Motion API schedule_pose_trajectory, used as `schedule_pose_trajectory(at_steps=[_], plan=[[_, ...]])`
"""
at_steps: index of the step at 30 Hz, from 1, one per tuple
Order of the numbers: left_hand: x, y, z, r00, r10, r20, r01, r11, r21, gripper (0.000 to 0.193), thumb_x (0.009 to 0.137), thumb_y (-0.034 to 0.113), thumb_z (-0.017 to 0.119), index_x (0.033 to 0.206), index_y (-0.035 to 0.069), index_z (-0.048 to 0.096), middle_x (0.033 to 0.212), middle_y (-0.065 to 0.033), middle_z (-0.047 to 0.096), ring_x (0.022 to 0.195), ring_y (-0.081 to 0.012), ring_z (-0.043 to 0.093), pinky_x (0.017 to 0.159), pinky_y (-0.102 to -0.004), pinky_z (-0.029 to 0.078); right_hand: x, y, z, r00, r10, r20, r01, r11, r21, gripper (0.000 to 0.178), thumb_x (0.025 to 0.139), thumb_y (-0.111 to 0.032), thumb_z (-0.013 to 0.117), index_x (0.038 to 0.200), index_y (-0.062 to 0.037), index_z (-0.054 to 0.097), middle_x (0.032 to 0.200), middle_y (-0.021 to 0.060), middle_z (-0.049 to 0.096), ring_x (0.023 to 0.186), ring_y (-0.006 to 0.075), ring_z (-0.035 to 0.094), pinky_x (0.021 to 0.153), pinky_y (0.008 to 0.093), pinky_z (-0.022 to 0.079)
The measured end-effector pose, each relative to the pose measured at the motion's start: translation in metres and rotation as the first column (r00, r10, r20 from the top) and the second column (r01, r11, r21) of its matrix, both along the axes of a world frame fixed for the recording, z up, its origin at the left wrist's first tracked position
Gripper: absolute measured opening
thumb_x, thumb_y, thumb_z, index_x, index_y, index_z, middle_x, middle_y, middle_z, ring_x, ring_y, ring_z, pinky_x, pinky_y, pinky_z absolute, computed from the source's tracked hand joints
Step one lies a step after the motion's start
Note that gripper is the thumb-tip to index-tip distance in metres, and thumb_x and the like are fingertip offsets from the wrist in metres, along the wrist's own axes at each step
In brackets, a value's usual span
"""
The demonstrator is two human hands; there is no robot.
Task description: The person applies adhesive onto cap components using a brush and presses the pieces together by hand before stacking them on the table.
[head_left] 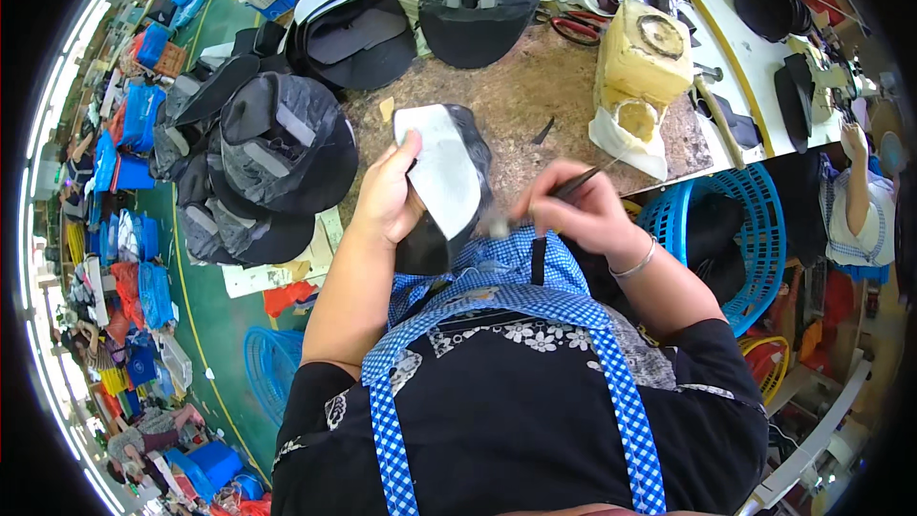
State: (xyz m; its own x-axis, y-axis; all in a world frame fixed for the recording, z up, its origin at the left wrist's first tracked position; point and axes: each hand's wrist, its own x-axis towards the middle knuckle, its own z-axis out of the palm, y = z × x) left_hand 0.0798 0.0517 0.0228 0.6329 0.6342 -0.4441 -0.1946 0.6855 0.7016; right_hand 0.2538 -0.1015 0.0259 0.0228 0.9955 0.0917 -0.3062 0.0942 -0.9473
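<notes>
My left hand is closed on a dark cap with a white panel facing up, held in front of my apron at the table's near edge. Pinched in my right hand is a brush with a dark handle. Its head is smeared by motion close to the cap's right side; whether it touches the cap I cannot tell. Beyond my right hand stands a yellowed plastic jug with a crusted opening low on its near side.
Stacked dark caps sit at the table's left, and more caps along the back. Red-handled scissors lie near the jug. A blue plastic basket stands right of my lap. Another person's arm shows at far right.
</notes>
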Motion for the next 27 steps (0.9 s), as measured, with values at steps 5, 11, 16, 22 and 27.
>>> schedule_pose_trajectory(at_steps=[5,11,16,22,27], plan=[[-0.011,0.007,-0.026,0.942,-0.314,-0.122,0.337,0.879,0.339,0.057,0.081,0.042,0.053,0.117,0.001,0.041,0.110,-0.0155,0.052,0.102,-0.0276,0.052,0.084,-0.0437,0.042,0.045,-0.001,0.010,0.769,-0.621,0.155,0.619,0.783,0.064,0.008,0.085,-0.010,0.051,0.081,-0.0040,0.053,0.083,0.0105,0.063,0.053,0.0056,0.049,0.047,0.0188,0.039],[-0.005,-0.058,-0.030,0.717,0.328,-0.615,0.693,-0.242,0.679,0.052,0.072,0.034,0.063,0.108,0.000,0.048,0.113,-0.0229,0.042,0.102,-0.0364,0.044,0.085,-0.0421,0.036,0.094,-0.005,0.020,0.108,-0.489,0.865,0.600,0.726,0.336,0.016,0.075,-0.017,0.065,0.077,-0.0017,0.060,0.062,0.0078,0.060,0.050,0.0138,0.054,0.049,0.0252,0.042],[-0.004,-0.044,-0.017,0.866,0.193,-0.462,0.429,0.190,0.883,0.027,0.084,0.014,0.049,0.107,0.000,0.050,0.109,-0.0184,0.050,0.097,-0.0313,0.052,0.083,-0.0334,0.042,0.119,-0.008,0.017,0.186,-0.330,0.926,0.673,0.729,0.125,0.021,0.074,-0.022,0.065,0.076,-0.0008,0.062,0.056,0.0086,0.057,0.045,0.0144,0.052,0.045,0.0254,0.040],[-0.029,-0.036,0.043,0.981,-0.065,0.185,0.009,0.957,0.291,0.035,0.091,0.014,0.039,0.122,-0.002,0.039,0.119,-0.0121,0.048,0.106,-0.0181,0.050,0.091,-0.0292,0.038,0.119,-0.022,0.019,0.624,-0.510,0.592,0.707,0.691,-0.149,0.017,0.080,-0.015,0.060,0.071,-0.0015,0.056,0.054,-0.0007,0.050,0.037,0.0039,0.035,0.035,0.0176,0.023],[-0.025,-0.042,0.050,0.950,-0.049,0.308,0.016,0.994,0.110,0.035,0.091,0.016,0.039,0.122,0.000,0.037,0.119,-0.0122,0.048,0.107,-0.0204,0.049,0.091,-0.0336,0.039,0.008,0.012,0.064,0.929,-0.361,0.078,0.318,0.891,0.324,0.016,0.078,-0.010,0.058,0.088,0.0025,0.056,0.090,0.0131,0.062,0.070,0.0095,0.055,0.064,0.0213,0.045]])
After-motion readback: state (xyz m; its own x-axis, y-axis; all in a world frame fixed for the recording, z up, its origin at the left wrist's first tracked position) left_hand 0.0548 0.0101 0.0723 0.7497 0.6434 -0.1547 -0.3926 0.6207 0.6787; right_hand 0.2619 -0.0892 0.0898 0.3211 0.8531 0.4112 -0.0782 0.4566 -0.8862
